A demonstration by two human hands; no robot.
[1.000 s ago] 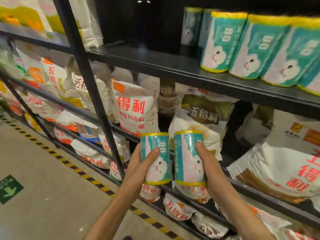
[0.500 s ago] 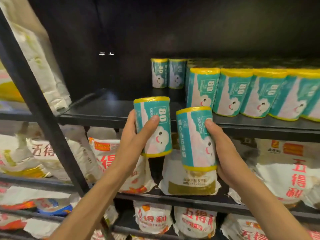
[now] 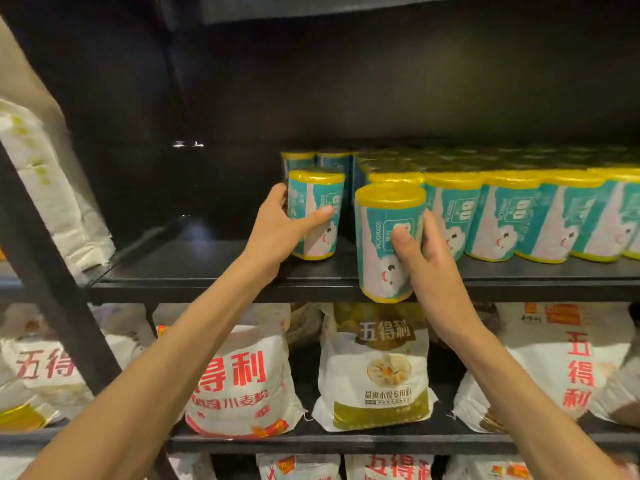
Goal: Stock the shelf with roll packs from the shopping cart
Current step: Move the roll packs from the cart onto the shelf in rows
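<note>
Teal, yellow-capped roll pack (image 3: 317, 216) stands on the black shelf (image 3: 194, 268) with the left hand (image 3: 277, 230) wrapped round it, while the right hand (image 3: 420, 258) grips a second roll pack (image 3: 384, 237) at the near edge, left of the stocked row (image 3: 519, 213), above flour bags (image 3: 377, 368).

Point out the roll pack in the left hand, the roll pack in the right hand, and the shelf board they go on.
roll pack in the left hand (image 3: 320, 199), head view, upper label.
roll pack in the right hand (image 3: 381, 258), head view, label middle.
shelf board (image 3: 194, 268), head view, bare top surface.
</note>
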